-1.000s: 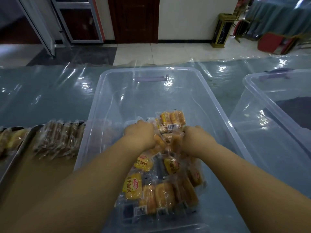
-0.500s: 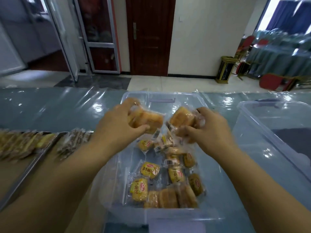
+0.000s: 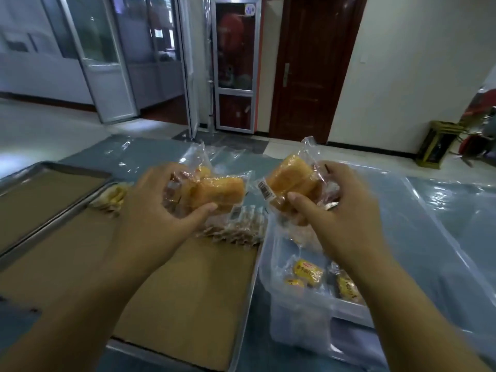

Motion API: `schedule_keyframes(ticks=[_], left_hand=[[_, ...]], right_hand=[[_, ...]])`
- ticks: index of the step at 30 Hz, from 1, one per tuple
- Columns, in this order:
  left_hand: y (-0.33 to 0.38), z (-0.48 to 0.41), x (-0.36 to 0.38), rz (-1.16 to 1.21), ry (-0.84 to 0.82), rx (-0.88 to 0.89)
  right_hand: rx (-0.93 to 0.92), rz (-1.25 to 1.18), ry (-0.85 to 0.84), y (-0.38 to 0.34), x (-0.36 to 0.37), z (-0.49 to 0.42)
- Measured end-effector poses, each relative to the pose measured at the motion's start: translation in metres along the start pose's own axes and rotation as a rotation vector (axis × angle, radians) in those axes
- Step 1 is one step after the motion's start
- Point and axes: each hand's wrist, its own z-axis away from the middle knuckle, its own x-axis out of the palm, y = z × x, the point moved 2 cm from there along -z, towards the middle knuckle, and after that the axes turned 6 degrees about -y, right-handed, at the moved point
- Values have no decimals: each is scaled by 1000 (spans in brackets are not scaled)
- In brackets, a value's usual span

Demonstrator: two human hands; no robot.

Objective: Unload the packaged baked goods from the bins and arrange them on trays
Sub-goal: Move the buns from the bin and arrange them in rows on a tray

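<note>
Hovering over tray (image 3: pixel 174 304) and bin (image 3: pixel 295 326), one bun (image 3: pixel 214 194) is gripped by fingers of the left hand (image 3: pixel 155 216), another bun (image 3: pixel 292 181) by the right hand (image 3: pixel 346 210).

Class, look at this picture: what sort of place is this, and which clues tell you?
Probably a banquet or function hall's prep area, not a home: a long table under clear plastic sheeting, paper-lined metal trays for packaged bread, and a glass-fronted fire-equipment cabinet beside a wooden door.

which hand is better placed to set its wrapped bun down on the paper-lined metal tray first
Left. The left hand with its clear-wrapped golden bun hangs over the brown-paper-lined metal tray; the right hand holds another wrapped bun above the clear plastic bin beside the tray.
</note>
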Motion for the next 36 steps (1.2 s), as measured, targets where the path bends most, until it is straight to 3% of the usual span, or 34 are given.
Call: schedule_keyframes(ticks=[6,12,23,36], left_hand=[[-88,33,-89,-77,0,-135],[-190,59,-172,-58,-74,-228],[-326,70,-239,-26,-162,-384],[-491,-7,-310,-73,-176,-541]], right_hand=[[-71,2,-95,-68,88,15],[-5,37,-165,-123,188,35],[176,96,-550,-163,344,24],[221,-6,-563,-191,535,-58]])
